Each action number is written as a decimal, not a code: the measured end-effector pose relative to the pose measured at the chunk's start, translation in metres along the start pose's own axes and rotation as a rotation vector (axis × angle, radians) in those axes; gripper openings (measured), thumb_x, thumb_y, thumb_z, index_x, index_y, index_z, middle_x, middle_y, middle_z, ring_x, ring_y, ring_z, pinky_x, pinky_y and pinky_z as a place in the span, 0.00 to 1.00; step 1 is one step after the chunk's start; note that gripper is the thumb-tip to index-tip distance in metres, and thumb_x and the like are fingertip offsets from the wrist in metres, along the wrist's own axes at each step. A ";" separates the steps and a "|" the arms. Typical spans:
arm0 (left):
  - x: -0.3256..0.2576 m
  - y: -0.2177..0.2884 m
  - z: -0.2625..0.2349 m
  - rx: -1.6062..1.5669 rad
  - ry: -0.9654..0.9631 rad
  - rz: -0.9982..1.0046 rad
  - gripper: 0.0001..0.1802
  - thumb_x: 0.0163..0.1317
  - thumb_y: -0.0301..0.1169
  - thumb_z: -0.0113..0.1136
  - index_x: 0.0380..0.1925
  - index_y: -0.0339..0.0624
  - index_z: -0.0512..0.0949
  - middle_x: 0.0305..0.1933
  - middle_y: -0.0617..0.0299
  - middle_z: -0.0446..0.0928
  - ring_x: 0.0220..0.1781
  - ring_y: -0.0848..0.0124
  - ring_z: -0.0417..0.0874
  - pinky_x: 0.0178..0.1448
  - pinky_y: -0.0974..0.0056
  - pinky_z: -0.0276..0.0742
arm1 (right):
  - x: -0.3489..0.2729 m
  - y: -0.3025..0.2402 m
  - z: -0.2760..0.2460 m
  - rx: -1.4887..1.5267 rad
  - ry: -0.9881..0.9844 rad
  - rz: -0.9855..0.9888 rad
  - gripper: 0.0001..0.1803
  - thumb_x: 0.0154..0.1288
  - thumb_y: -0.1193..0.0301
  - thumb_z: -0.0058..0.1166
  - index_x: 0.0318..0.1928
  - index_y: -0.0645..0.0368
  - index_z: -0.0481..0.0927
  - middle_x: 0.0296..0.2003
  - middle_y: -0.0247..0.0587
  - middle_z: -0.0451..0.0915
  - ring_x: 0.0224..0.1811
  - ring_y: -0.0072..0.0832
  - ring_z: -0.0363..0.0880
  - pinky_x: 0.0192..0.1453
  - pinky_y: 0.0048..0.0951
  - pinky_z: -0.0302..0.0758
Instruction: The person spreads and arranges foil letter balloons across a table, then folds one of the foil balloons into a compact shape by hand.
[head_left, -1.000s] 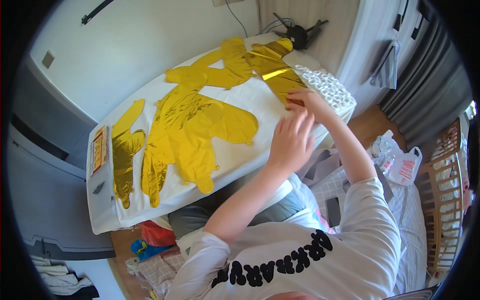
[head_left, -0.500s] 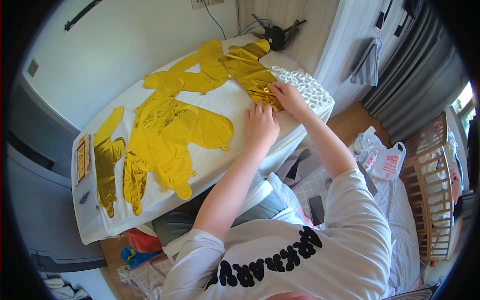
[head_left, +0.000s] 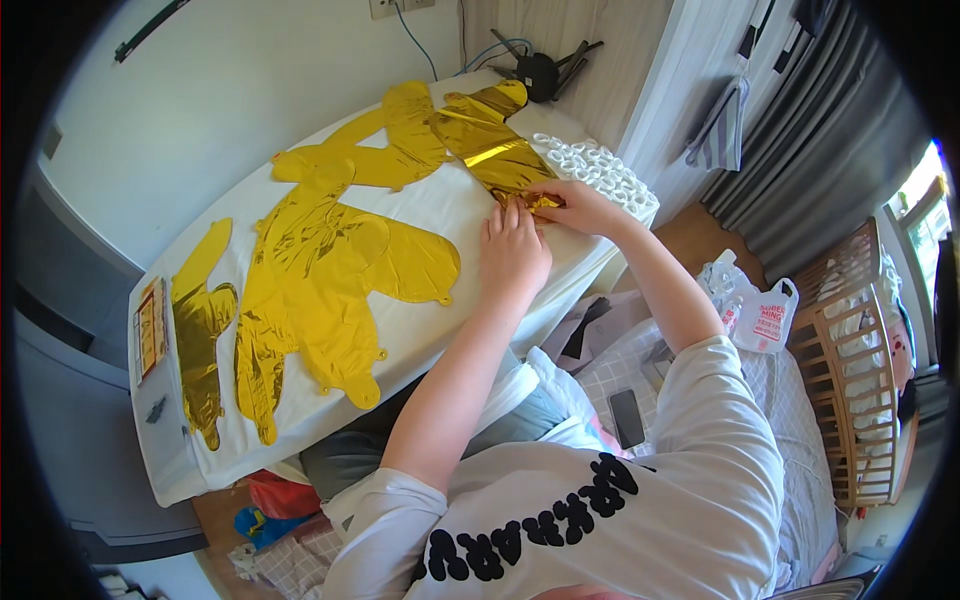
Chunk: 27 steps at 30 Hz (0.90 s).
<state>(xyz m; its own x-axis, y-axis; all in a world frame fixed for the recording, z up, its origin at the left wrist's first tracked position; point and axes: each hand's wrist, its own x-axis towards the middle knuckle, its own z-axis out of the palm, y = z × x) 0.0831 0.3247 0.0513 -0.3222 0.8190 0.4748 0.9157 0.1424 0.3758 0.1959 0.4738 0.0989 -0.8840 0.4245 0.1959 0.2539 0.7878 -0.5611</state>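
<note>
A flat, uninflated gold foil balloon (head_left: 490, 150) lies at the far right of the white-covered table (head_left: 425, 345). My right hand (head_left: 580, 207) pinches its near end, where the foil is crumpled and folded up. Close beside it, my left hand (head_left: 516, 250) lies flat, fingers stretched out with the tips touching the same end of the foil. More flat gold balloons, (head_left: 310, 270) partly overlapping, spread across the middle of the table. A separate narrow one (head_left: 205, 340) rests at the left. What exactly sits between my right fingertips is hidden by the fingers.
A heap of small white rings (head_left: 600, 170) covers the table's right corner. Behind it stands a black router (head_left: 540, 75) with cables. A flat picture packet (head_left: 152, 330) lies at the left edge. Right of me are a phone (head_left: 627, 418), a white plastic bag (head_left: 768, 316) and a wooden crib (head_left: 850, 370).
My right hand has moved slightly down and toward my left hand, folding the balloon's near end over. My left hand stays at the foil's edge. The whole view has shifted a little.
</note>
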 end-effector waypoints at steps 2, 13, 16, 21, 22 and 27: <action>0.000 0.000 0.001 -0.004 -0.038 -0.005 0.28 0.72 0.36 0.53 0.69 0.32 0.72 0.77 0.47 0.69 0.80 0.50 0.64 0.83 0.46 0.56 | 0.003 -0.002 -0.002 0.057 -0.037 0.157 0.22 0.74 0.69 0.59 0.65 0.59 0.80 0.53 0.50 0.87 0.53 0.39 0.86 0.61 0.34 0.78; -0.002 0.008 -0.010 -0.108 -0.021 -0.010 0.29 0.70 0.38 0.56 0.69 0.39 0.71 0.75 0.46 0.69 0.79 0.48 0.64 0.82 0.37 0.54 | 0.017 0.010 -0.002 0.135 0.157 0.175 0.19 0.80 0.67 0.54 0.65 0.61 0.79 0.52 0.46 0.85 0.54 0.31 0.82 0.62 0.30 0.77; -0.003 0.005 -0.004 -0.035 0.020 0.002 0.28 0.71 0.38 0.56 0.68 0.39 0.73 0.73 0.48 0.72 0.78 0.49 0.66 0.83 0.35 0.51 | 0.020 0.006 -0.003 0.244 0.139 0.185 0.21 0.79 0.71 0.56 0.68 0.61 0.75 0.56 0.43 0.83 0.58 0.25 0.80 0.66 0.27 0.75; -0.002 0.004 -0.003 -0.011 -0.037 0.024 0.25 0.72 0.39 0.53 0.65 0.39 0.78 0.70 0.51 0.76 0.78 0.51 0.67 0.85 0.36 0.46 | 0.008 0.014 -0.003 0.302 0.043 0.041 0.33 0.66 0.79 0.62 0.71 0.61 0.68 0.60 0.50 0.81 0.60 0.36 0.82 0.67 0.35 0.77; -0.002 0.005 -0.003 -0.014 -0.037 0.024 0.25 0.72 0.39 0.53 0.65 0.39 0.78 0.70 0.51 0.76 0.78 0.51 0.67 0.85 0.36 0.46 | 0.006 0.015 -0.004 0.211 0.028 0.018 0.34 0.64 0.80 0.62 0.70 0.60 0.67 0.61 0.51 0.79 0.62 0.37 0.81 0.68 0.35 0.77; -0.003 0.003 -0.001 -0.006 -0.011 0.030 0.26 0.73 0.39 0.52 0.66 0.39 0.77 0.73 0.51 0.74 0.79 0.52 0.66 0.85 0.37 0.46 | 0.010 0.004 -0.003 0.065 0.119 0.047 0.29 0.65 0.79 0.63 0.65 0.60 0.71 0.58 0.50 0.82 0.62 0.37 0.82 0.66 0.35 0.79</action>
<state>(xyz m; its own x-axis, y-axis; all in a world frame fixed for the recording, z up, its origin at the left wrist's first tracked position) 0.0866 0.3219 0.0522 -0.2923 0.8287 0.4773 0.9233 0.1144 0.3668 0.1894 0.4825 0.1015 -0.8182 0.5128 0.2600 0.2642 0.7369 -0.6222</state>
